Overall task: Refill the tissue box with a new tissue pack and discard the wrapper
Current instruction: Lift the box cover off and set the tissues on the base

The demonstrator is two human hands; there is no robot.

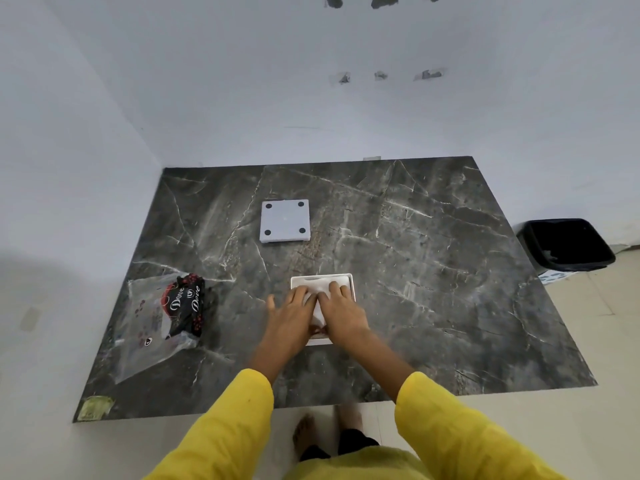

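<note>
Dark marble-patterned tabletop (433,271), white veins, set against wall corner. On it: open white tissue box (350,282) near front centre (both hands pressed over its contents); white square lid (284,220) with four black dots lying flat farther back; clear plastic wrapper (152,323) with black Dove print at left; greenish sticker (94,407) at front-left corner.

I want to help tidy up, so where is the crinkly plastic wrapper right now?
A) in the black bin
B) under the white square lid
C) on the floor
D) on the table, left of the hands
D: the wrapper lies flat on the table, off to the left of both hands pressing tissues into the box, far from the black bin.
</note>
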